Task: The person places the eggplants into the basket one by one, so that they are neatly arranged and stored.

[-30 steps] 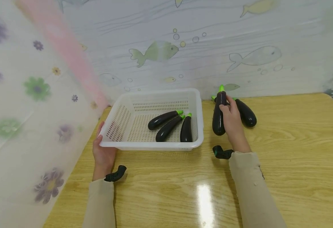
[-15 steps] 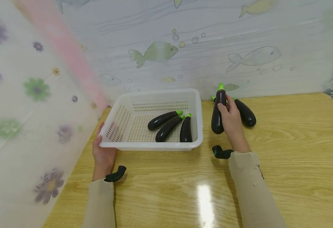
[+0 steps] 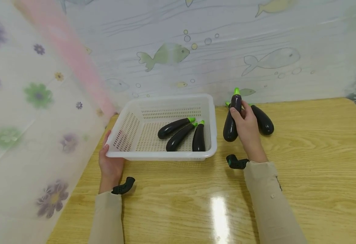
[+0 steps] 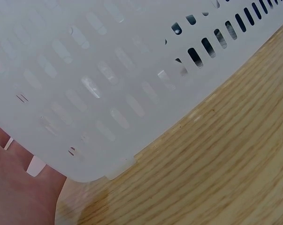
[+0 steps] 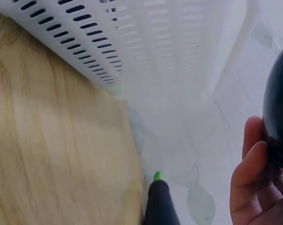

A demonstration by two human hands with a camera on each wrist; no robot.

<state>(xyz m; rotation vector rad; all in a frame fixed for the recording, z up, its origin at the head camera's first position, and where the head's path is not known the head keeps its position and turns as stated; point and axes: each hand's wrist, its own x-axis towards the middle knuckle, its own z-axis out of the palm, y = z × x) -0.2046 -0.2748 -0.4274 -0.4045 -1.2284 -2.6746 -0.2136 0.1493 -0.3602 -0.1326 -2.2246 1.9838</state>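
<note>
While gripping one eggplant point(image 3: 230, 127) in right hand point(image 3: 248, 128) and white basket point(image 3: 159, 155) in left hand point(image 3: 110, 167), displays three enclosed eggplants point(image 3: 181, 137) to head view, hidden from right wrist.

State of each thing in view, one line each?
Right hand, holding an eggplant
Held eggplant, lifted off the table
Left hand, touching the basket at near left corner
Basket, upright
Three eggplants, lying in the basket
Eggplant right of right hand, lying on the table
Eggplant behind right hand, mostly hidden, pose unclear
</note>
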